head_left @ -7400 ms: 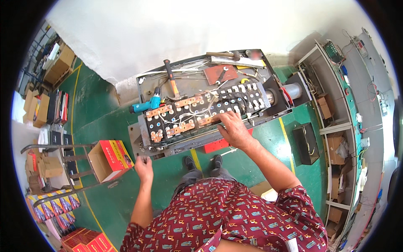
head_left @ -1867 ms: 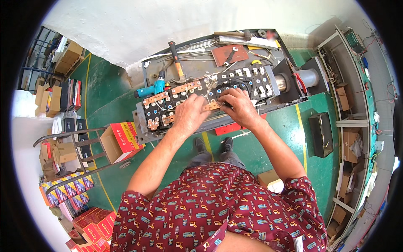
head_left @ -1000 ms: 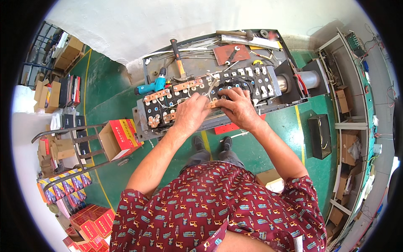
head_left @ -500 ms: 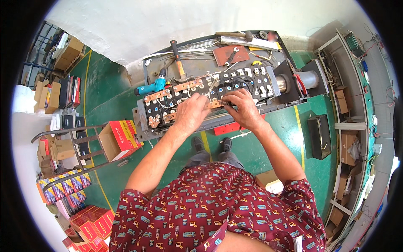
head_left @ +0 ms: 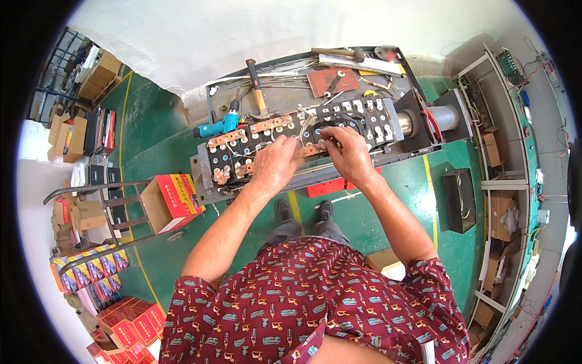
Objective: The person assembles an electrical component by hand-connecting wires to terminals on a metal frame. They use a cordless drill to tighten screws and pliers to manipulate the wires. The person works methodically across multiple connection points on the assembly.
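A long row of black battery cells (head_left: 225, 159) with round terminals lies before me, joined in places by copper bars. My left hand (head_left: 274, 162) is closed at the near side of the cells, its curled fingertips beside a short copper bar (head_left: 312, 149) and thin pale wires. Across that bar, my right hand (head_left: 350, 156) is also closed, finger and thumb bent toward each other over the terminals. Whatever either hand pinches is too small or hidden to name. Another copper bar (head_left: 271, 124) spans terminals on the far row. Black cables (head_left: 347, 115) lie beyond my right fingers.
Behind the cells are a teal power drill (head_left: 221, 126), a hammer (head_left: 257, 91), a wrench (head_left: 334, 83) on a reddish plate and metal rods. A metal cylinder (head_left: 447, 117) stands at the right end. A red carton (head_left: 170, 203) rests on a hand truck at left; shelving (head_left: 506, 184) lines the right.
My right hand has drawn back slightly and risen from the copper bar, uncovering more of it. The left hand has stayed nearly in place, its fingers shifting a little.
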Available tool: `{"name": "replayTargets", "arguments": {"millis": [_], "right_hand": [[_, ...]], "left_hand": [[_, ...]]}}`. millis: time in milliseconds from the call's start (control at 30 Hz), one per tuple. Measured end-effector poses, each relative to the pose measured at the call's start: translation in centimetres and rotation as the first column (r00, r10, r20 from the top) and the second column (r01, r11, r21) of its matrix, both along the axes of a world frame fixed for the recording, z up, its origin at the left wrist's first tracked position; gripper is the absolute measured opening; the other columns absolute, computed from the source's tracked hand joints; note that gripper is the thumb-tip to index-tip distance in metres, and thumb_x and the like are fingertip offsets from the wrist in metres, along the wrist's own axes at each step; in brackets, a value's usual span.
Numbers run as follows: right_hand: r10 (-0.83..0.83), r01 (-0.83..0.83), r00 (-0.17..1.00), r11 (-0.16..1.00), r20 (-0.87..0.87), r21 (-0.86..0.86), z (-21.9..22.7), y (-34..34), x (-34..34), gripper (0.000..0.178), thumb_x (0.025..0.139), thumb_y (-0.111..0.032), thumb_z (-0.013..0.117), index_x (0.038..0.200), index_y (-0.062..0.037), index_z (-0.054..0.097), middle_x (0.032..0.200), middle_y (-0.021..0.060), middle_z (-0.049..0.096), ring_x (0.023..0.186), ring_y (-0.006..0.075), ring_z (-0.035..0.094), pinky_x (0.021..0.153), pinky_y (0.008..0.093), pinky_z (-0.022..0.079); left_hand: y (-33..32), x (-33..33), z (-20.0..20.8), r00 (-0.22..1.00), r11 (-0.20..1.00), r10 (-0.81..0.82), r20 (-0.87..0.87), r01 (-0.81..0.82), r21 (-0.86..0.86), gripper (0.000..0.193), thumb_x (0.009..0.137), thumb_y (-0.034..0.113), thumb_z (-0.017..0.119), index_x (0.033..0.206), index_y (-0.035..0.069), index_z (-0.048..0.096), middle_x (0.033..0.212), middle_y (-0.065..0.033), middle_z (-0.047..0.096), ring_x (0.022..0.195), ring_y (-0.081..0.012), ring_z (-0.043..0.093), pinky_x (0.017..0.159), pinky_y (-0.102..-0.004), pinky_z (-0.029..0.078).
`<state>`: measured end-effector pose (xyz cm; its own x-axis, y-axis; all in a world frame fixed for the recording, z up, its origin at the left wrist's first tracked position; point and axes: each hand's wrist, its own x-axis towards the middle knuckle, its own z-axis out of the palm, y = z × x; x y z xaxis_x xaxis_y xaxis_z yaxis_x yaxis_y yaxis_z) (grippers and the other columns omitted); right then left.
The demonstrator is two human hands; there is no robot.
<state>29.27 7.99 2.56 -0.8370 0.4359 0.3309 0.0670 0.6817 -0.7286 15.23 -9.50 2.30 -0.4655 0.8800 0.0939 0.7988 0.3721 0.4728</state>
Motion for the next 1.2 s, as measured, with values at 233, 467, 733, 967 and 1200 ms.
{"name": "replayTargets", "arguments": {"millis": [233,467,733,967,1200], "right_hand": [[0.062,-0.061,0.998,0.989,0.005,-0.132,-0.5,-0.1,1.1,0.023,0.09,0.002,0.069,0.113,0.0004,0.073,0.1,0.0157,0.072,0.088,0.0309,0.072,0.075,0.0367,0.057],[0.016,-0.018,1.0,0.987,-0.016,-0.159,-1.3,0.7,0.1,0.018,0.088,0.001,0.073,0.107,0.0011,0.074,0.096,0.0151,0.072,0.087,0.0273,0.072,0.076,0.0358,0.057],[-0.315,0.262,0.946,0.886,-0.081,-0.384,-5.5,-5.7,2.2,0.019,0.086,-0.003,0.081,0.104,-0.002,0.075,0.078,0.0023,0.067,0.065,0.008,0.058,0.06,0.0258,0.05],[-0.441,0.38,0.897,0.802,-0.028,-0.461,-4.9,-7.7,0.0,0.024,0.087,-0.009,0.079,0.109,-0.001,0.076,0.068,-0.002,0.06,0.061,0.0068,0.049,0.056,0.0267,0.043],[-0.431,0.338,0.902,0.662,0.029,-0.669,-4.9,-7.3,-1.0,0.022,0.089,-0.013,0.072,0.103,0.003,0.077,0.068,0.0064,0.07,0.061,0.0078,0.059,0.058,0.0312,0.05]], "left_hand": [[0.1,-0.3,-0.1,0.999,1.0,0.005,0.038,-0.005,0.003,0.03,0.081,0.016,0.085,0.103,0.007,0.067,0.096,-0.0102,0.068,0.085,-0.0319,0.072,0.073,-0.0451,0.057],[0.2,-0.4,0.6,0.993,1.0,0.023,0.118,-0.022,-0.013,0.032,0.082,0.015,0.084,0.107,0.005,0.068,0.096,-0.0121,0.071,0.084,-0.0307,0.073,0.074,-0.0433,0.058],[0.2,-0.4,0.7,0.991,1.0,0.018,0.136,-0.016,-0.016,0.031,0.084,0.017,0.084,0.107,0.004,0.068,0.098,-0.0116,0.07,0.087,-0.0291,0.072,0.075,-0.0421,0.058],[0.2,-0.4,1.1,0.986,1.0,0.02,0.163,-0.016,-0.022,0.028,0.084,0.016,0.084,0.105,0.004,0.069,0.096,-0.0106,0.069,0.086,-0.0263,0.071,0.074,-0.0398,0.057],[0.2,-0.3,1.5,0.985,1.0,0.013,0.172,-0.008,-0.028,0.029,0.084,0.014,0.083,0.106,0.002,0.068,0.096,-0.0115,0.069,0.085,-0.0251,0.07,0.074,-0.0389,0.057]]}}
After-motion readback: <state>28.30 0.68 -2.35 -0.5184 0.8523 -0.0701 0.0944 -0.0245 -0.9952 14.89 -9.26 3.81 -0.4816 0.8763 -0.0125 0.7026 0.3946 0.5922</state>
